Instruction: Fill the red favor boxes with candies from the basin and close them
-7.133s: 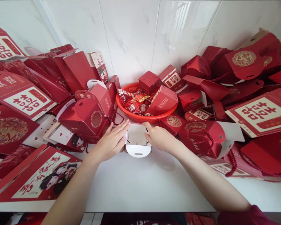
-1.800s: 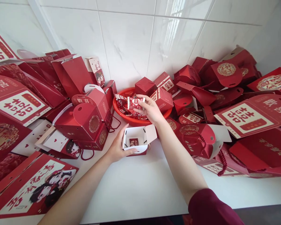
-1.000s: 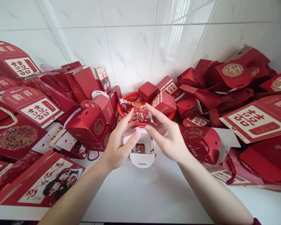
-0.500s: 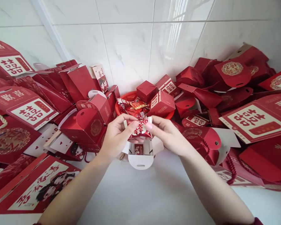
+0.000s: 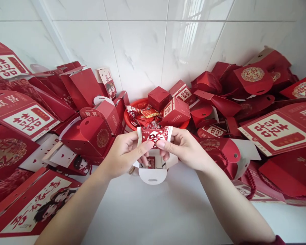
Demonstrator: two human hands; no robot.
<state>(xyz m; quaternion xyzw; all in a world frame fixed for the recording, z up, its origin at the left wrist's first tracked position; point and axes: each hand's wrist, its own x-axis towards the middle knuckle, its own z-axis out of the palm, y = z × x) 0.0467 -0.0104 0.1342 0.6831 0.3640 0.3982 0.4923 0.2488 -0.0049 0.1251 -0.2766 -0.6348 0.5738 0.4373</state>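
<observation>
Between both hands I hold a wrapped candy (image 5: pixel 156 133) in a red and white packet with crimped white ends. My left hand (image 5: pixel 126 151) pinches its left side, and my right hand (image 5: pixel 183 148) pinches the right side, thumbs on the front. Right below them stands an open gift box (image 5: pixel 153 176), white inside, its front flap folded down toward me. A red packet (image 5: pixel 151 162) lies inside the box; the hands partly cover the box's back. Behind the hands is a red basin (image 5: pixel 128 119) of wrapped candies (image 5: pixel 149 111).
Red gift boxes are heaped on the left (image 5: pixel 89 132) and right (image 5: pixel 275 131) of the white table (image 5: pixel 153 214). Two closed red boxes (image 5: pixel 158 98) rest over the basin's rim. A tiled wall (image 5: pixel 137 51) rises behind.
The candy has been turned so its printed front faces me more squarely, with both crimped ends showing. The thumbs have moved lower on it. The view has shifted slightly.
</observation>
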